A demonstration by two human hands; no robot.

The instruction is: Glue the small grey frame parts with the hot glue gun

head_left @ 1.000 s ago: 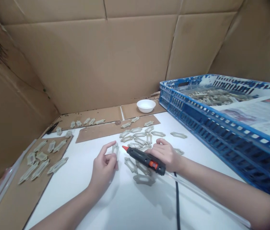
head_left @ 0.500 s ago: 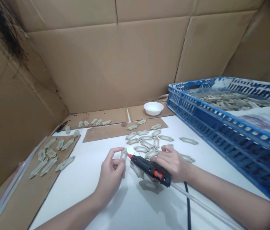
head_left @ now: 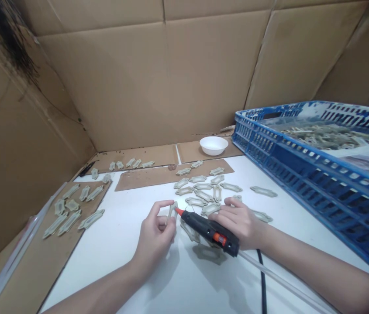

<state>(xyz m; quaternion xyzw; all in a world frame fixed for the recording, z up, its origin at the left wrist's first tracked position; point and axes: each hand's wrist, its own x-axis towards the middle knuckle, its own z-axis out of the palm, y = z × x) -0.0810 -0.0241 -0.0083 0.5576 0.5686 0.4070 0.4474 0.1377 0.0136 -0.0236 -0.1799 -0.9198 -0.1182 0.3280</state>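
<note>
Between the thumb and fingers of my left hand [head_left: 156, 229] a small pale frame-shaped piece [head_left: 171, 212] is held upright on edge. My right hand [head_left: 241, 220] is wrapped round a black hot glue gun [head_left: 208, 231], whose red nozzle points left and meets, or nearly meets, the upper part of that piece. A clear glue stick [head_left: 279, 277] runs out of the gun's back, and a black cord [head_left: 263, 283] hangs below. Several similar pale pieces [head_left: 202, 186] lie loose on the white tabletop [head_left: 132, 213] behind the gun. Some are partly hidden under the gun and right hand.
A blue plastic crate [head_left: 302, 161] filled with more pieces stands along the right. At the back is a white bowl [head_left: 213, 146]. Cardboard strips [head_left: 61, 248] at left and back carry several pale pieces [head_left: 69, 222]. Cardboard walls [head_left: 171, 78] enclose the table.
The view has shifted slightly, so things appear a little to the right. In my left hand the pale piece has turned a little more edge-on; the gun's nozzle stays beside it.
</note>
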